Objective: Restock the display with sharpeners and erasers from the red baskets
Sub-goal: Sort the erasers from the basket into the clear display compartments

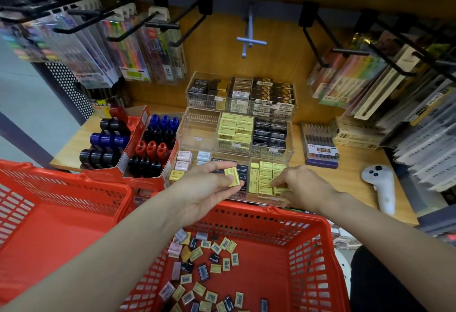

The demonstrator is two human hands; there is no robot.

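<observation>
Two red plastic baskets: the left basket (pixel 61 213) shows only bare floor; the right basket (pixel 308 250) holds several dozen loose wrapped erasers (pixel 204 269), too many to count. One three-tier clear acrylic display (pixel 237 144) stands behind; two red cardboard sharpener boxes (pixel 145 149) sit to its left, a white controller (pixel 381 183) to its right. Left hand (pixel 209 188) pinches one yellow eraser (pixel 233 176) between thumb and fingertips above the front tier. Right hand (pixel 299 188), fingers curled, presses yellow erasers (pixel 265 178) in the front tier's right compartment.
</observation>
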